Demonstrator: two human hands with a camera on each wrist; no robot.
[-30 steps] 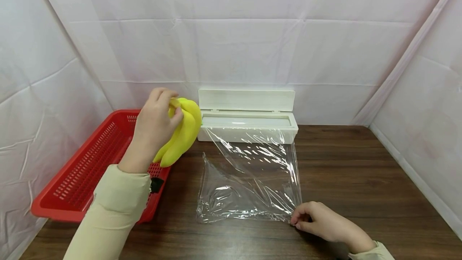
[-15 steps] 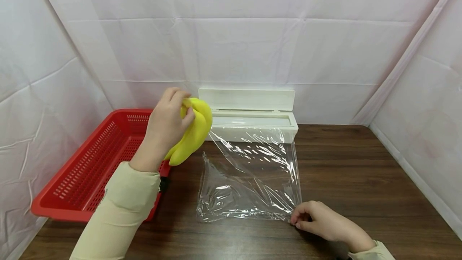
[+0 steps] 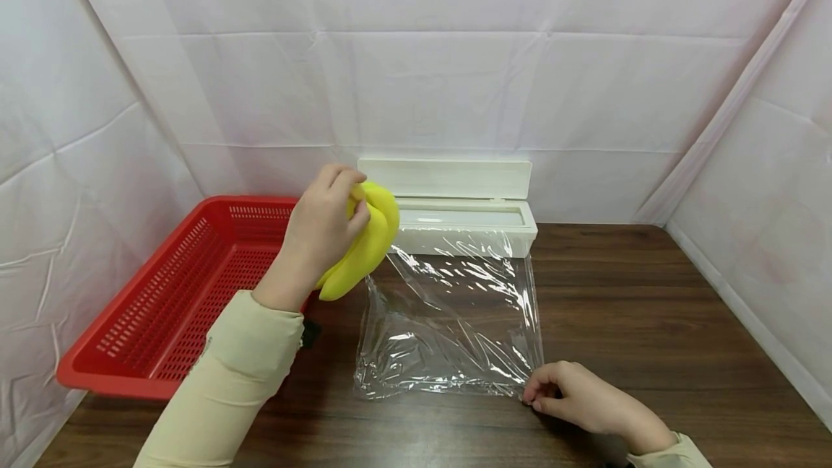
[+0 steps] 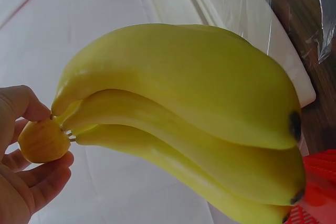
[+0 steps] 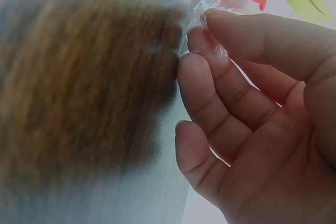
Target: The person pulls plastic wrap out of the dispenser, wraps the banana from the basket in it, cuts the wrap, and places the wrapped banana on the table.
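My left hand (image 3: pixel 326 220) pinches a bunch of yellow bananas (image 3: pixel 367 248) by its stem, holding it in the air between the basket and the plastic wrap. In the left wrist view, thumb and fingers grip the brownish stem end (image 4: pixel 44 141), and the bananas (image 4: pixel 173 82) stick out sideways from it. A sheet of clear plastic wrap (image 3: pixel 448 331) lies pulled out over the table toward me. At its near right corner my right hand (image 3: pixel 581 397) pinches the film; the right wrist view shows the wrap (image 5: pixel 212 45) between thumb and fingertips.
Behind the sheet stands a white wrap dispenser (image 3: pixel 468 243), its lid (image 3: pixel 448 179) raised. A red perforated basket (image 3: pixel 130 309) sits at the left, partly behind my left arm. White cloth walls surround the dark wooden table (image 3: pixel 604 295).
My left hand has carried the bananas to the right, from over the basket's edge toward the front of the dispenser. The right hand and the wrap have stayed in place.
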